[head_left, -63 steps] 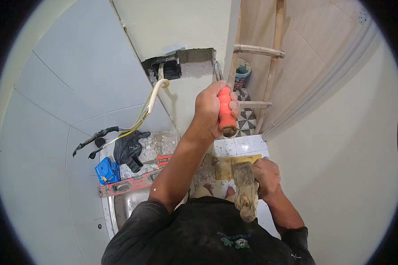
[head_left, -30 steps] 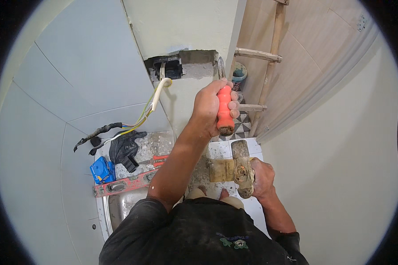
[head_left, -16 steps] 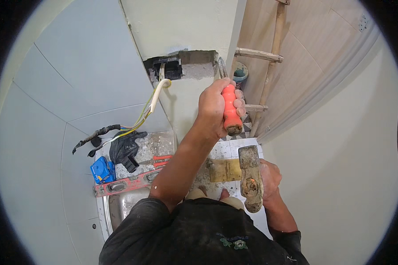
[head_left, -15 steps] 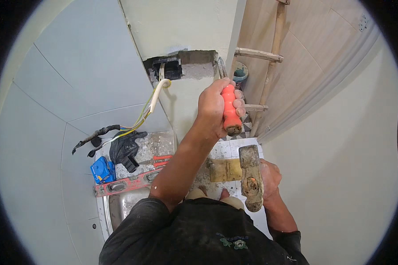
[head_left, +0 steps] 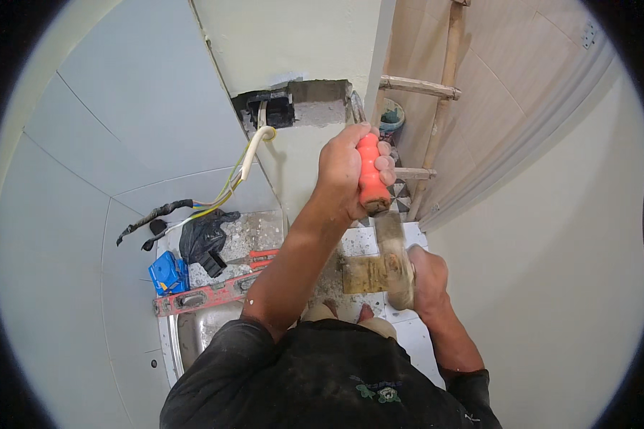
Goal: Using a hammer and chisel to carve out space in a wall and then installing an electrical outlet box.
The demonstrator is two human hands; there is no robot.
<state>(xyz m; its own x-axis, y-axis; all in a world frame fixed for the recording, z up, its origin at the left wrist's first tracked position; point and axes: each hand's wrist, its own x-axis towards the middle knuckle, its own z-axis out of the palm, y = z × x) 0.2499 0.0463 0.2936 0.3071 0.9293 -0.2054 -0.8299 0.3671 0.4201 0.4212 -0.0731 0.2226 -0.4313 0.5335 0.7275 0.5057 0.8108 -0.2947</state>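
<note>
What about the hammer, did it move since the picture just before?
Yes. The hammer has moved up and slightly left in view, nearer the lower ladder rung.

Left hand (head_left: 338, 164) has a chisel (head_left: 368, 151) by its orange handle (head_left: 373, 183), upper middle of the frame, blade up by the right end of a rough wall cutout (head_left: 322, 113). Right hand (head_left: 431, 282), lower right of center, grips a kinda blurry hammer (head_left: 392, 261). White cable (head_left: 249, 157) hangs left of center; red level's (head_left: 218, 292) sitting lower left.
</note>
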